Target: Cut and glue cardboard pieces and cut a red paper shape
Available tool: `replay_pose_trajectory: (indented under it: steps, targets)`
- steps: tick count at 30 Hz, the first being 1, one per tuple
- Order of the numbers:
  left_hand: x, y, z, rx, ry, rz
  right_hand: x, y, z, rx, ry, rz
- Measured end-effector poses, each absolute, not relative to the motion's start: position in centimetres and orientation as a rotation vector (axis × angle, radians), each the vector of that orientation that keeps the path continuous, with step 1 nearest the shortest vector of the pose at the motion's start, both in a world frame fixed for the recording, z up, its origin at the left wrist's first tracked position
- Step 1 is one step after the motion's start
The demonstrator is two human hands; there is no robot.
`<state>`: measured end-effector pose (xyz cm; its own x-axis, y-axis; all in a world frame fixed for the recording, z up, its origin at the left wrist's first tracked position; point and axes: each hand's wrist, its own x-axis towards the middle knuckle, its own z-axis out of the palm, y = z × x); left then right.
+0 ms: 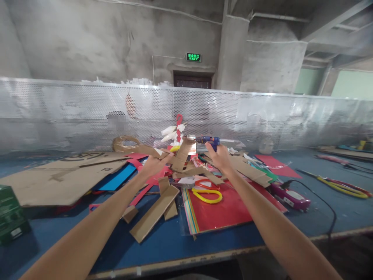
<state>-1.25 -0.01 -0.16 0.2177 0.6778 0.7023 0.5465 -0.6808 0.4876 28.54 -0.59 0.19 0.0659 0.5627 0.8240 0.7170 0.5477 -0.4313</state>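
Note:
My right hand (219, 157) is wrapped round the handle of a blue hot glue gun (208, 140). A pale glue stick sticks out of its rear, and its nozzle points left. My left hand (154, 165) is closed on a cardboard strip (145, 149) whose far end seems to join a curved cardboard loop (118, 144); its finger details are blurred. Just right of its fingertips, another cardboard strip (183, 155) stands tilted, close to the nozzle. Behind it rises a red paper shape (178, 119) with white tufts (169, 132) around it.
Yellow-and-red-handled scissors (207, 195) lie on a pack of coloured paper (230, 210). A large cardboard sheet (58, 177) and a green box (13, 214) are left. Pliers (338, 184), a purple power strip (291, 196) and its black cable (323, 202) are right. A perforated metal panel (87, 120) stands behind.

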Motion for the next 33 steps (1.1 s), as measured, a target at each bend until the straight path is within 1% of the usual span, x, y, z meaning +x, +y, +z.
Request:
replay_pose_trajectory:
  steps: [19, 33]
  targets:
    - [-1.29, 0.42, -1.08, 2.302, 1.168, 1.478, 27.99, -0.97, 0.46, -1.063, -1.634, -0.127]
    - [-1.46, 0.61, -0.72, 2.208, 1.171, 1.505, 28.11, -0.90, 0.37, -1.059, -1.622, -0.101]
